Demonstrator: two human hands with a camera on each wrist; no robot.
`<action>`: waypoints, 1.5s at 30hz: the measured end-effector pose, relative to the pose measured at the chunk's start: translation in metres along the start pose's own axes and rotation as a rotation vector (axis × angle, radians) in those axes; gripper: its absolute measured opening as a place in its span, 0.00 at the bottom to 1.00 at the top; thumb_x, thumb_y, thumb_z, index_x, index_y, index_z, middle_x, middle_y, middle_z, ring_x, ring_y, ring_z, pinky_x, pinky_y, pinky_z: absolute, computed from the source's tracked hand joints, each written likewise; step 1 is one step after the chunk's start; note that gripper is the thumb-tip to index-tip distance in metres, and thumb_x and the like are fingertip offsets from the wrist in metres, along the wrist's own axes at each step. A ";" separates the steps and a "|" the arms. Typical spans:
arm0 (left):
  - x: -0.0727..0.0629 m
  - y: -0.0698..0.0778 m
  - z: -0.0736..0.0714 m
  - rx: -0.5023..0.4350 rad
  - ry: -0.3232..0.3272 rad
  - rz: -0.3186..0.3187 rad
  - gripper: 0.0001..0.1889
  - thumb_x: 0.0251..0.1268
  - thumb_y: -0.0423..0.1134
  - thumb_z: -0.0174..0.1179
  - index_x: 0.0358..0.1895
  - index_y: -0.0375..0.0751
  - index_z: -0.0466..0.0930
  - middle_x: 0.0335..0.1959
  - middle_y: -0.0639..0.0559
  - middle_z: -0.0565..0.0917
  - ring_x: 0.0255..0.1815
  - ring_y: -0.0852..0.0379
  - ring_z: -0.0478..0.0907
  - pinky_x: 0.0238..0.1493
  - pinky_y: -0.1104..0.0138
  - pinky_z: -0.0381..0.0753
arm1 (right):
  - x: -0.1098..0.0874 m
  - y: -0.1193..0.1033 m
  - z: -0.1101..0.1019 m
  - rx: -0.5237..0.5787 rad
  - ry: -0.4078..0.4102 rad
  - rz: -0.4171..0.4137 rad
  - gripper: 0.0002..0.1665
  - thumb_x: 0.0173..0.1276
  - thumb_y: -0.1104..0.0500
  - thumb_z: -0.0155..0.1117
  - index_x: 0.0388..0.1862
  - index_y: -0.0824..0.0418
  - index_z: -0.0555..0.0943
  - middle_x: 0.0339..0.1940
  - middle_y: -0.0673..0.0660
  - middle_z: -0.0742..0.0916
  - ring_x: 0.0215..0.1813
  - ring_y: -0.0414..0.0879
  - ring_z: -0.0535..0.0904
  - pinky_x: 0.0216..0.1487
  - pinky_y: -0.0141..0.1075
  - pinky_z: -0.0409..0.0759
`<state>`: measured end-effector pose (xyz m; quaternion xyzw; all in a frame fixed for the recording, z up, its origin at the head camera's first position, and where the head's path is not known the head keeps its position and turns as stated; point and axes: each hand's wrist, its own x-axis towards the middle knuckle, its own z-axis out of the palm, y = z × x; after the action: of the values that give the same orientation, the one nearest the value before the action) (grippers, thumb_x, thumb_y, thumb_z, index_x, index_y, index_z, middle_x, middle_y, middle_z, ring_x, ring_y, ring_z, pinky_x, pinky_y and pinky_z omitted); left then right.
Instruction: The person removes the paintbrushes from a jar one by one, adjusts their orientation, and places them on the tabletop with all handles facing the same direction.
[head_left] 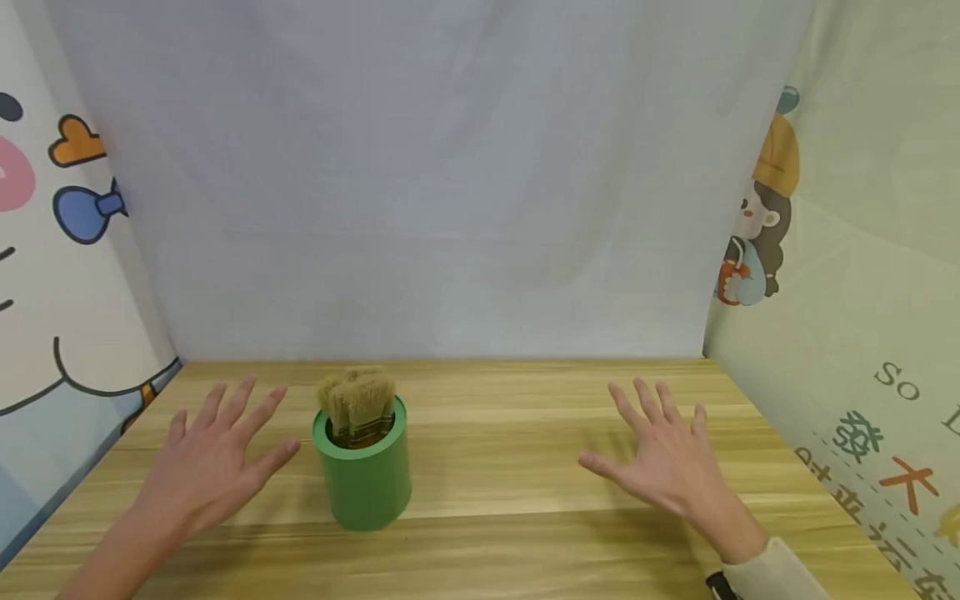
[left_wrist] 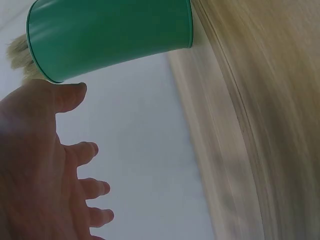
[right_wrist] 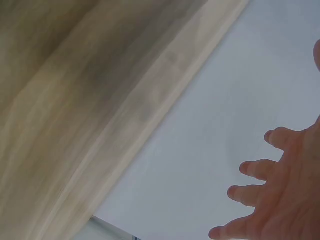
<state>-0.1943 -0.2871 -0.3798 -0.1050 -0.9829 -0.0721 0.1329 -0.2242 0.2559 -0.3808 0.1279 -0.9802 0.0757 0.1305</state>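
Note:
A green cylindrical pot [head_left: 367, 492] stands upright on the wooden table, left of the middle. Out of its top stick the pale bristles of paintbrushes [head_left: 358, 396]; their handles are hidden inside. My left hand [head_left: 213, 458] is spread over the table just left of the pot, its thumb pointing toward it and nothing in its grasp. In the left wrist view the green pot [left_wrist: 110, 37] appears beyond the thumb. Over the right part of the table my right hand [head_left: 667, 458] is spread with fingers apart, holding nothing. The right wrist view shows its fingers [right_wrist: 257, 170] extended.
The wood-grain table [head_left: 495, 475] ends at a pale grey cloth [head_left: 450, 183] hanging behind it. A cartoon-printed cloth [head_left: 75, 292] borders the left side. On the right hangs another printed cloth [head_left: 847, 275] with a figure and lettering.

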 end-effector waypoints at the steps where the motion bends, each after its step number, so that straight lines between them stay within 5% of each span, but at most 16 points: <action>1: 0.000 0.000 0.000 -0.001 0.000 0.001 0.43 0.78 0.70 0.49 0.85 0.47 0.60 0.82 0.27 0.56 0.78 0.18 0.50 0.63 0.19 0.50 | -0.001 -0.001 0.000 0.001 0.004 -0.002 0.66 0.62 0.15 0.56 0.88 0.52 0.58 0.84 0.69 0.62 0.83 0.73 0.49 0.69 0.82 0.40; 13: -0.013 0.004 -0.004 -0.031 -0.025 0.026 0.48 0.72 0.72 0.56 0.87 0.51 0.54 0.83 0.29 0.54 0.79 0.19 0.49 0.64 0.19 0.49 | -0.010 -0.014 -0.003 0.025 0.067 -0.063 0.66 0.64 0.19 0.62 0.88 0.55 0.56 0.84 0.67 0.64 0.83 0.68 0.55 0.73 0.77 0.47; 20: -0.021 0.014 -0.006 -0.072 -0.004 0.052 0.55 0.63 0.74 0.63 0.86 0.47 0.55 0.81 0.28 0.60 0.77 0.20 0.56 0.65 0.22 0.57 | -0.014 -0.028 -0.009 0.075 0.135 -0.197 0.59 0.67 0.32 0.71 0.86 0.61 0.60 0.80 0.66 0.71 0.79 0.67 0.65 0.70 0.73 0.63; 25: -0.025 0.028 -0.005 -0.248 -0.002 0.027 0.57 0.60 0.70 0.70 0.87 0.49 0.54 0.80 0.29 0.63 0.76 0.21 0.59 0.66 0.22 0.51 | -0.015 -0.041 -0.012 0.167 0.135 -0.274 0.57 0.61 0.46 0.82 0.84 0.59 0.64 0.76 0.63 0.75 0.73 0.64 0.73 0.64 0.63 0.77; 31: -0.024 0.043 -0.004 -0.423 -0.023 -0.034 0.59 0.59 0.67 0.73 0.88 0.53 0.51 0.80 0.32 0.64 0.73 0.21 0.64 0.62 0.24 0.64 | -0.010 -0.059 -0.016 0.334 0.064 -0.316 0.58 0.59 0.63 0.84 0.85 0.56 0.63 0.74 0.59 0.79 0.72 0.58 0.76 0.64 0.56 0.79; 40: -0.013 0.055 -0.003 -0.677 -0.024 -0.034 0.54 0.66 0.57 0.73 0.86 0.41 0.52 0.78 0.33 0.68 0.72 0.25 0.69 0.67 0.39 0.74 | 0.004 -0.095 -0.017 0.596 -0.098 -0.352 0.45 0.69 0.65 0.76 0.81 0.52 0.68 0.62 0.48 0.84 0.60 0.46 0.82 0.59 0.46 0.83; 45: -0.008 0.055 -0.001 -0.782 -0.037 -0.029 0.52 0.69 0.51 0.73 0.85 0.34 0.51 0.78 0.29 0.65 0.74 0.27 0.68 0.68 0.43 0.74 | 0.012 -0.117 -0.018 0.676 -0.122 -0.386 0.41 0.69 0.63 0.76 0.77 0.49 0.70 0.59 0.45 0.84 0.57 0.43 0.83 0.58 0.42 0.83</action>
<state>-0.1746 -0.2353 -0.3751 -0.1349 -0.8848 -0.4414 0.0640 -0.1991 0.1446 -0.3471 0.3501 -0.8638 0.3607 0.0343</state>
